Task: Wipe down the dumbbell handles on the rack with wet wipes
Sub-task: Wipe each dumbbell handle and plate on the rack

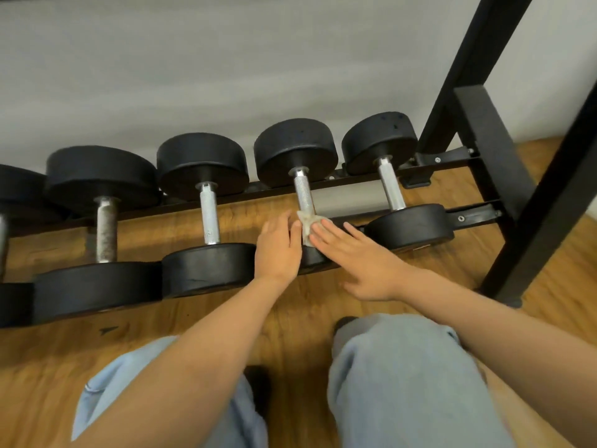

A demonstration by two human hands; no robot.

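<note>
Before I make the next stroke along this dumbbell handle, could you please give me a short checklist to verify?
1. Wipe on the handle: ok, it sits at the near end.
2. Both hands at the wipe: ok, left hand and right hand flank it, fingers fairly straight.
3. Firm hold on the wipe: cannot tell, the contact is hidden.
4. Path up the handle free: ok, bare knurled metal up to the far weight.
5. Wipe damp enough: cannot tell.
6. All handles clean: not ok, the speckled handle further left shows brown spots.
</note>
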